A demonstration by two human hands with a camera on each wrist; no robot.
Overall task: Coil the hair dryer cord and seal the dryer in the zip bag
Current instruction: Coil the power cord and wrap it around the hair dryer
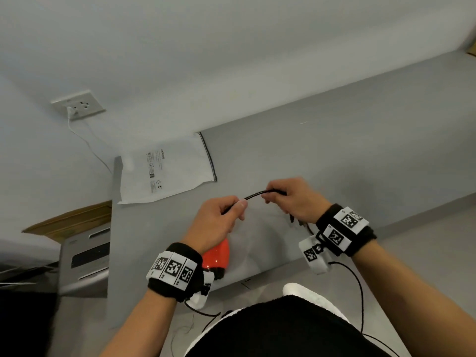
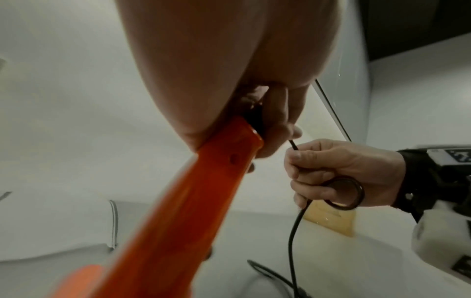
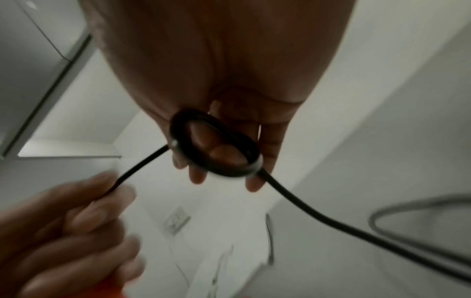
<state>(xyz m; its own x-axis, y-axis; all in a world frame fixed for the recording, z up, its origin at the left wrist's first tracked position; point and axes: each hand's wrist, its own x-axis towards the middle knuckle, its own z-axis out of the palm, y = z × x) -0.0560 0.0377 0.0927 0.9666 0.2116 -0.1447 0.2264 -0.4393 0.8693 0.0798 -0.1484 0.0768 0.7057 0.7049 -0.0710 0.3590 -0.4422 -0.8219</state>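
Observation:
The orange hair dryer (image 1: pixel 217 256) hangs low over the grey table (image 1: pixel 334 150), mostly hidden by my left wrist. My left hand (image 1: pixel 237 207) grips the end of the dryer's handle (image 2: pixel 203 191) and pinches the black cord (image 1: pixel 257 195) where it leaves it. A short span of cord arches across to my right hand (image 1: pixel 273 195), whose curled fingers hold it together with a black ring (image 3: pixel 214 145) on the cord. The rest of the cord (image 2: pixel 293 231) trails down to the table. The white zip bag (image 1: pixel 164 168) lies flat at the table's far left corner.
A wall socket (image 1: pixel 79 105) with a white cable plugged in sits on the wall behind the bag. A cardboard box (image 1: pixel 72 217) and a grey appliance (image 1: pixel 85 258) stand left of the table. The table's near edge runs just under my wrists.

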